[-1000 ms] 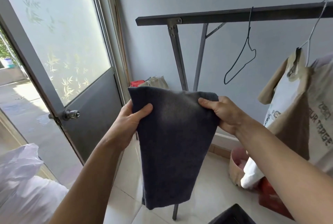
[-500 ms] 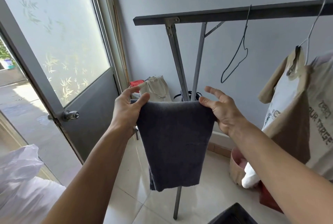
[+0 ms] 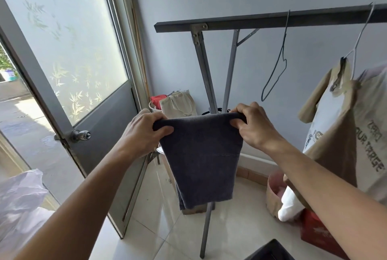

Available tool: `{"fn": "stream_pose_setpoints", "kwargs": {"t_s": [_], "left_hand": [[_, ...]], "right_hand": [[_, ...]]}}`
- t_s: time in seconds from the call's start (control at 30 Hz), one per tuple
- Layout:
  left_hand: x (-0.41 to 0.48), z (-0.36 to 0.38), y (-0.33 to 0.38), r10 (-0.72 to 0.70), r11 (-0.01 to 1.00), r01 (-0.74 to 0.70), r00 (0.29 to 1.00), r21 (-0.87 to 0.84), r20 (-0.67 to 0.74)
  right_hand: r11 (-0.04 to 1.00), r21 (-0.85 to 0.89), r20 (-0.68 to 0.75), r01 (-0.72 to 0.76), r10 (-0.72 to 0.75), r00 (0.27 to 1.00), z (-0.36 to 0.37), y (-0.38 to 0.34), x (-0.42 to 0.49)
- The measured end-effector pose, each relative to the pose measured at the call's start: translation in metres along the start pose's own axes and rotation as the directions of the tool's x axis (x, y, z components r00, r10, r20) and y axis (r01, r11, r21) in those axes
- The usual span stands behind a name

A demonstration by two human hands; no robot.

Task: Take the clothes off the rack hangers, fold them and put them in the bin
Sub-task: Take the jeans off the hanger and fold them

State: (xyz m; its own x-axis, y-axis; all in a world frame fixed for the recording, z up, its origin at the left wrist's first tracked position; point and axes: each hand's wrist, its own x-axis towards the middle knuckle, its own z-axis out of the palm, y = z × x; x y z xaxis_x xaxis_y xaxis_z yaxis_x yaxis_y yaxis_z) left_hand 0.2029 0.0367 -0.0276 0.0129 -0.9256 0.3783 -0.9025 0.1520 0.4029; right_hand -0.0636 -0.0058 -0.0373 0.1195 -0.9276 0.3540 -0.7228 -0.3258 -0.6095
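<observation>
A dark grey folded garment (image 3: 202,159) hangs in front of me. My left hand (image 3: 144,132) grips its top left corner and my right hand (image 3: 254,126) grips its top right corner, fingers curled over the folded edge. Behind it stands the metal clothes rack (image 3: 261,21). An empty dark wire hanger (image 3: 277,65) dangles from the bar. At the right a white hanger (image 3: 359,38) carries a tan and white printed shirt (image 3: 343,125). A corner of the dark bin (image 3: 271,250) shows at the bottom edge.
An open door (image 3: 83,71) with frosted glass stands at the left. A canvas tote (image 3: 179,103) and red item sit in the far corner. Baskets (image 3: 273,194) and a red bag (image 3: 316,230) lie under the shirts. A white plastic bag (image 3: 18,203) is at the lower left.
The garment has been folded shorter and lowered. Both hands now curl over its top fold instead of pinching the corners with fingers spread.
</observation>
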Motion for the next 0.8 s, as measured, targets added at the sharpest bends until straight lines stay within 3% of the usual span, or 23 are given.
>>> {"fn": "stream_pose_setpoints", "kwargs": {"t_s": [0.1,0.2,0.43,0.57,0.63,0.7,0.8], "left_hand": [[0.003,-0.001,-0.006,0.094,0.994,-0.093,0.996,0.048,0.0],[0.005,-0.004,0.0,0.157,0.967,-0.137,0.984,-0.215,0.078],[0.016,0.002,0.028,0.08,0.953,-0.085,0.996,-0.289,-0.03],[0.016,0.014,0.037,-0.043,0.941,0.029,0.998,-0.338,-0.036],[0.017,0.02,0.041,-0.115,0.925,0.086,0.992,-0.369,-0.057],[0.018,0.025,0.045,-0.196,0.899,0.151,0.978,-0.41,-0.07],[0.022,0.028,0.049,-0.324,0.803,0.248,0.945,-0.543,-0.048]], "right_hand": [[1.0,-0.009,-0.002,0.01,-0.01,1.0,-0.001,0.002,0.004],[1.0,0.03,-0.04,-0.007,0.008,0.999,-0.002,0.002,0.01],[0.994,0.028,-0.106,-0.102,0.105,0.989,0.017,0.005,0.022],[0.997,0.011,-0.045,-0.08,0.08,0.996,0.032,-0.001,0.007],[0.985,0.165,0.045,-0.05,0.043,0.998,0.04,-0.009,-0.007],[0.909,0.404,0.193,-0.103,0.025,0.981,0.047,-0.021,-0.023],[0.87,0.474,0.33,-0.136,-0.033,0.944,0.06,-0.025,-0.041]]}}
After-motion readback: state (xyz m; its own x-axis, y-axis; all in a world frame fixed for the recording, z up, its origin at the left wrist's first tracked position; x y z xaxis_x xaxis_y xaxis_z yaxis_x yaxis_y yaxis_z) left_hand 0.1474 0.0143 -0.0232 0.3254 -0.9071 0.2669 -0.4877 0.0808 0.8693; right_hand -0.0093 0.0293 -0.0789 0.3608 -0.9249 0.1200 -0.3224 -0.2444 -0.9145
